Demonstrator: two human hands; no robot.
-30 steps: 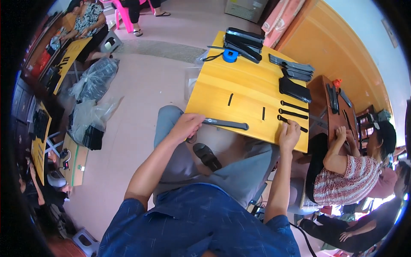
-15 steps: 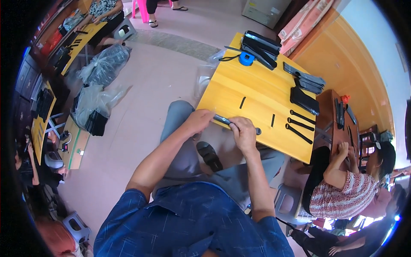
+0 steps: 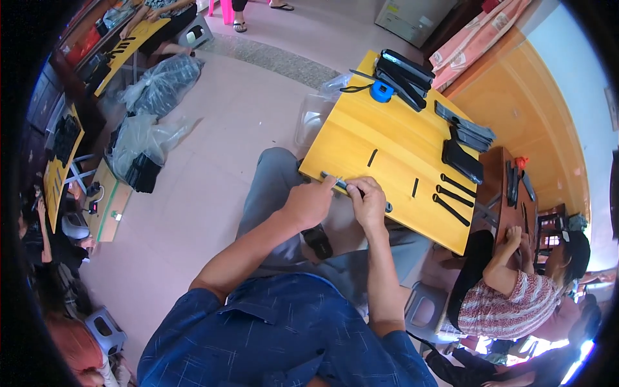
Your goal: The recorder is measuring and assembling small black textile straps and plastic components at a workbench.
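Note:
Over the near edge of the yellow table (image 3: 342,138), a narrow black strap (image 3: 341,183) with a small pale mark lies between my hands. My right hand (image 3: 369,203) is closed on it, thumb on top, and a rounded dark end sticks out beyond that hand. My left hand (image 3: 308,205) has its index fingertip on the strap near the other end, its remaining fingers curled and the thumb hidden. Two short black strips (image 3: 373,158) lie apart on the table. Several black straps with looped ends (image 3: 451,209) lie side by side to the right.
A blue tape measure (image 3: 382,91) and stacked black pouches (image 3: 405,77) occupy the far end. Grey strips (image 3: 467,129) and a black pouch (image 3: 463,161) lie along the right edge. A clear plastic box (image 3: 311,119) stands beside the table. A person (image 3: 509,290) works at right.
My left hand has shifted from gripping the strap's left end to putting its index finger on top, closer to my right hand. The view has moved slightly.

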